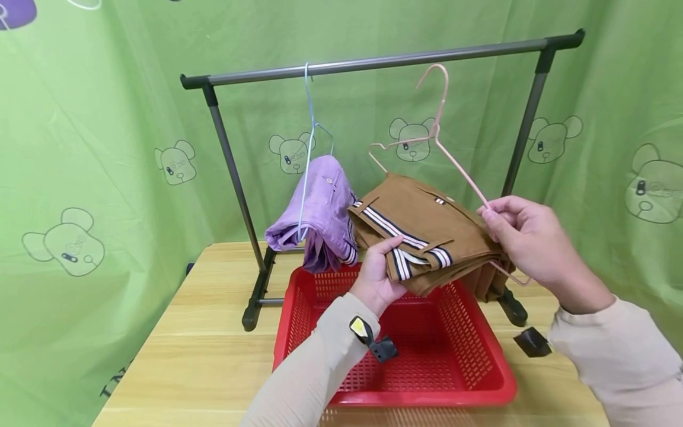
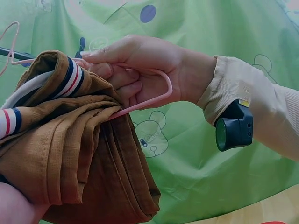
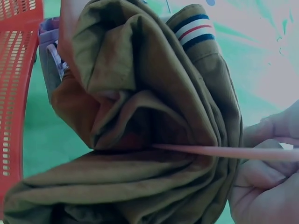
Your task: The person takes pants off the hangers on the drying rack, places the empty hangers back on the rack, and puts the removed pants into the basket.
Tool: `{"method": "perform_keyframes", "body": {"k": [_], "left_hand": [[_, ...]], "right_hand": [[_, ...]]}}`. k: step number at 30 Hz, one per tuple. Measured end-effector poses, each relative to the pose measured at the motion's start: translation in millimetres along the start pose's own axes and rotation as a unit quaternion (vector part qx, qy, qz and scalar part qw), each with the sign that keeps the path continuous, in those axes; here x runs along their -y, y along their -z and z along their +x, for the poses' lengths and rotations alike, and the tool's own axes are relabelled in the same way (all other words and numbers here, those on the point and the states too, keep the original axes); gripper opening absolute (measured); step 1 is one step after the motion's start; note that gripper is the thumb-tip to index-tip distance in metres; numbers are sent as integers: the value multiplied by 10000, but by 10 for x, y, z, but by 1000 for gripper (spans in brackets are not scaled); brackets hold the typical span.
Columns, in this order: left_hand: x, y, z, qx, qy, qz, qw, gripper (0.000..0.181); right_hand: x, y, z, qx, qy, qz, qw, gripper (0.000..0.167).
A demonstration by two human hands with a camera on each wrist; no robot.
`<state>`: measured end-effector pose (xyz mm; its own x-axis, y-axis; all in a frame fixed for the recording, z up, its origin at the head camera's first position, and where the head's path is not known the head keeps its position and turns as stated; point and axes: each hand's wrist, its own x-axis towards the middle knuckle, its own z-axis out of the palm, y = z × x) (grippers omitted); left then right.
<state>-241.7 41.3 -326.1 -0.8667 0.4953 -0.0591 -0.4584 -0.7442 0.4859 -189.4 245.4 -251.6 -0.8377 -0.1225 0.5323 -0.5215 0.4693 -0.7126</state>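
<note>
Folded brown trousers with a striped waistband hang over the lower bar of a pink wire hanger, held up above a red basket. My left hand grips the waistband edge, thumb on top; its fingers are hidden under the cloth. At the hanger's right side, my right hand pinches the wire between thumb and fingers, close against the trousers. In the left wrist view the hanger's bent corner sticks out past the folds beside that hand. The right wrist view shows the bar running into the brown fold.
A dark metal rack stands on the wooden table. Folded purple trousers hang from it on a blue hanger. The red basket sits in front, below my hands. Green curtain surrounds the table.
</note>
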Motion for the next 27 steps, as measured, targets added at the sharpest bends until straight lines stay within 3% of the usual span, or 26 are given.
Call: {"method": "perform_keyframes", "body": {"k": [3,10,14,18,23,27], "left_hand": [[1,2,2,1,-4,-5,10000,16],[-17,-6,-2,-5,9,-87,10000,17],[-27,-4,1,108,-64,-59,9999,18],[-34,-1,4,115,-84,-58,9999,18],[-45,-3,5,128,-94,-54,9999,19],[-48,-5,5,121,-118,-86,9998,19]], "right_hand": [[-1,7,-13,238,77,-141,9996,18],[12,43,-40,842,383,-986,9908,84],[16,43,-72,999,656,-1268,9847,109],[19,29,-112,1011,864,-1559,9788,115],[23,17,-134,835,947,-2212,9670,111],[26,13,-131,747,897,-2317,9658,105]]}}
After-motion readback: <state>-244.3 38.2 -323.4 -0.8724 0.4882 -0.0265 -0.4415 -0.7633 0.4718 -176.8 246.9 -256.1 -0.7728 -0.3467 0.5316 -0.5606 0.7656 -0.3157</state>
